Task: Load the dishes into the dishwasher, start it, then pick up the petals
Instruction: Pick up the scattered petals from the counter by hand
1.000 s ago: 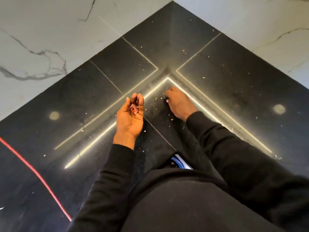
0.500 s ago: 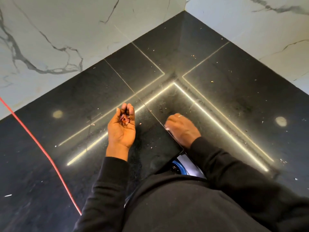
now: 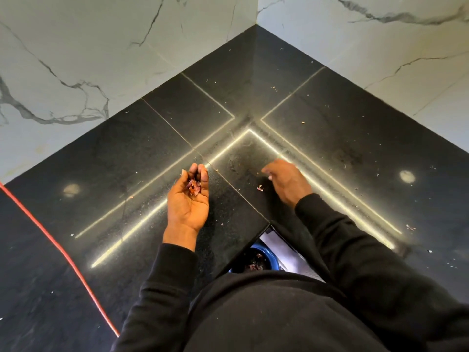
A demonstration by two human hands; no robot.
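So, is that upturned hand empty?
No, the left hand lies palm up, cupping a small heap of reddish petals.

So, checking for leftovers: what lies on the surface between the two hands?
In the head view, one petal scrap lies on the black surface between the left hand, cupping petals, and right hand, nearer the right.

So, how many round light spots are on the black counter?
2: one spot left of the left hand, another spot right of the right hand. The torso may hide more.
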